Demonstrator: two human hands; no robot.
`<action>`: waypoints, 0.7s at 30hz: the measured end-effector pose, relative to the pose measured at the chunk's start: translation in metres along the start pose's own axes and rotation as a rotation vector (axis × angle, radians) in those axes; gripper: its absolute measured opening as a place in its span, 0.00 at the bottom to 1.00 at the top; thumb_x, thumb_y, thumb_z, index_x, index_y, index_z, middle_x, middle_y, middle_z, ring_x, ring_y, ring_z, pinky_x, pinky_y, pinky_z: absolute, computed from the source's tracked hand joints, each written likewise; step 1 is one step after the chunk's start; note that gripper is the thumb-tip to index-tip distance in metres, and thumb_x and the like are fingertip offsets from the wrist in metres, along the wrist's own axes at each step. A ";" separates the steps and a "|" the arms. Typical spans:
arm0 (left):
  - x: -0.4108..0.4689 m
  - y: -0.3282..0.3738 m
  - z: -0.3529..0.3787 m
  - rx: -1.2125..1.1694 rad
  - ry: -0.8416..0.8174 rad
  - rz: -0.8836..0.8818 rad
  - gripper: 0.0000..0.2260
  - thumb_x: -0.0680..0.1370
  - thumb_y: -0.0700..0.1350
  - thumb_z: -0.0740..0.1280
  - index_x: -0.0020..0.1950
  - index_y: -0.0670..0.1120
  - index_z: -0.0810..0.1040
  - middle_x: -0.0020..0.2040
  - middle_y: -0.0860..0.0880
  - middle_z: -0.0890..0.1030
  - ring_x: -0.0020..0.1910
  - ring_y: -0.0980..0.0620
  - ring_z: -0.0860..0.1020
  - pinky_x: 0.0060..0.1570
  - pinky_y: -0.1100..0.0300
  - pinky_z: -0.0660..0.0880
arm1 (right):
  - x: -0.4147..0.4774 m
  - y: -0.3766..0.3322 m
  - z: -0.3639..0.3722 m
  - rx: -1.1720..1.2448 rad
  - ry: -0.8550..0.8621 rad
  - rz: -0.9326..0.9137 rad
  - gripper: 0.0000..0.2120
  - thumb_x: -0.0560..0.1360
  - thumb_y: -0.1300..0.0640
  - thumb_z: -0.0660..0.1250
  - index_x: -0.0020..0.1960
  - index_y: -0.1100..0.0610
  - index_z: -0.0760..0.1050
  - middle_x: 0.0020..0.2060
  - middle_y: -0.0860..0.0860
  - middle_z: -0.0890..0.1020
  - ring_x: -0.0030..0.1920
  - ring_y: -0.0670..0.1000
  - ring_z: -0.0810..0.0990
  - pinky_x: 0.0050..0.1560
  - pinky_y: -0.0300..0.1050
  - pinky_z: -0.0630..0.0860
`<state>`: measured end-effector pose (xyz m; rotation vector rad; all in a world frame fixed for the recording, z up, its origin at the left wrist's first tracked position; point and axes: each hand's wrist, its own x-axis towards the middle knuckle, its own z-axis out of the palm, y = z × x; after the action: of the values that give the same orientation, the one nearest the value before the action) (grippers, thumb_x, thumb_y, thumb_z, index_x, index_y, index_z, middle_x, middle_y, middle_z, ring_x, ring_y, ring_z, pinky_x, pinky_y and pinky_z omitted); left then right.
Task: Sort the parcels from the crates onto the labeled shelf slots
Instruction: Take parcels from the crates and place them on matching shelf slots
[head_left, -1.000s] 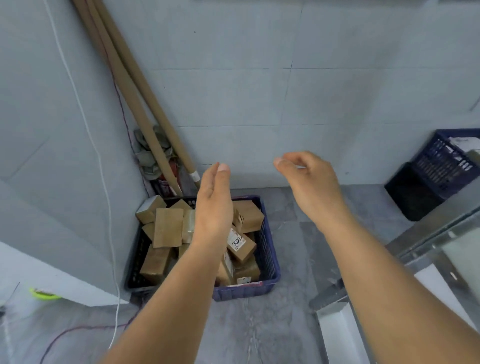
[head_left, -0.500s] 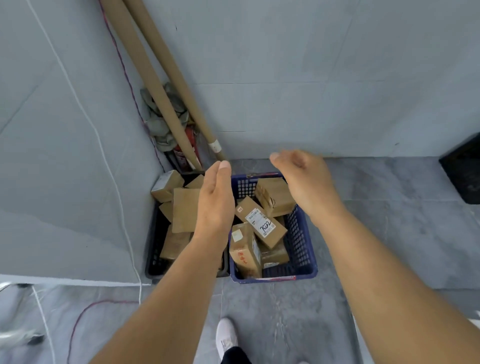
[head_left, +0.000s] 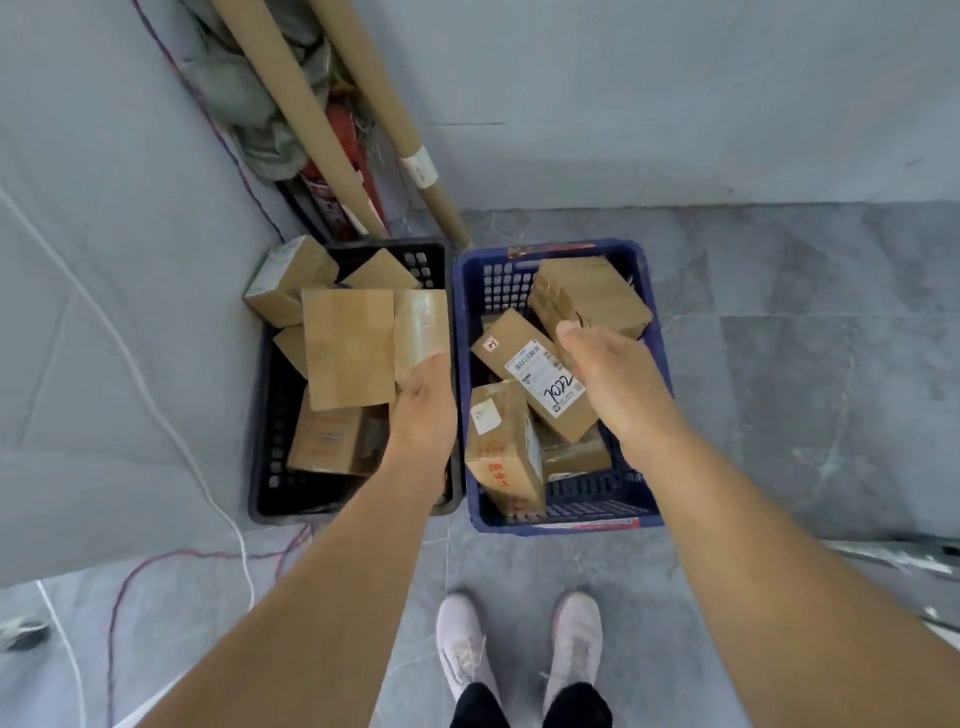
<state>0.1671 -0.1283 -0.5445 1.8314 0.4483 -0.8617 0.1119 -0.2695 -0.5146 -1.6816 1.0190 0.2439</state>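
Observation:
Two crates of brown cardboard parcels stand side by side on the grey floor against the wall: a black crate on the left and a blue crate on the right. My left hand hovers over the black crate's right edge, fingers straight, next to a flat parcel; it holds nothing. My right hand hangs over the blue crate with loosely curled fingers, above a parcel with a white label marked 7001. Whether it touches that parcel I cannot tell. Another parcel stands upright at the crate's front.
Two long cardboard tubes lean in the wall corner behind the crates, with a red extinguisher and grey cloth. A white cable and a red wire trail over the floor at left. My white shoes stand just before the crates.
The view has tipped down and come closer to the crates. Both hands have dropped from chest height to just above the parcels, the left over the black crate, the right over the blue one.

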 end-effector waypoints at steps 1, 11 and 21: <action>0.015 -0.011 0.004 -0.011 0.008 -0.057 0.16 0.81 0.60 0.55 0.57 0.51 0.73 0.52 0.52 0.78 0.50 0.55 0.76 0.48 0.60 0.73 | 0.015 0.015 0.007 0.028 -0.016 0.046 0.20 0.80 0.47 0.56 0.47 0.64 0.74 0.47 0.64 0.80 0.46 0.58 0.78 0.48 0.49 0.72; 0.116 -0.122 0.047 0.013 0.042 -0.368 0.36 0.77 0.69 0.53 0.71 0.42 0.68 0.58 0.43 0.76 0.61 0.42 0.72 0.69 0.44 0.66 | 0.116 0.133 0.079 0.131 -0.161 0.298 0.32 0.79 0.34 0.48 0.78 0.49 0.58 0.74 0.51 0.66 0.72 0.55 0.66 0.72 0.60 0.61; 0.146 -0.136 0.055 -0.048 -0.017 -0.315 0.56 0.56 0.85 0.47 0.67 0.46 0.75 0.65 0.47 0.77 0.66 0.45 0.72 0.71 0.45 0.64 | 0.138 0.147 0.101 0.078 -0.228 0.313 0.29 0.80 0.35 0.47 0.73 0.50 0.65 0.65 0.50 0.74 0.67 0.55 0.72 0.69 0.59 0.67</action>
<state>0.1582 -0.1336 -0.7507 1.7330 0.7535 -1.0678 0.1220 -0.2551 -0.7396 -1.3832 1.1003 0.5803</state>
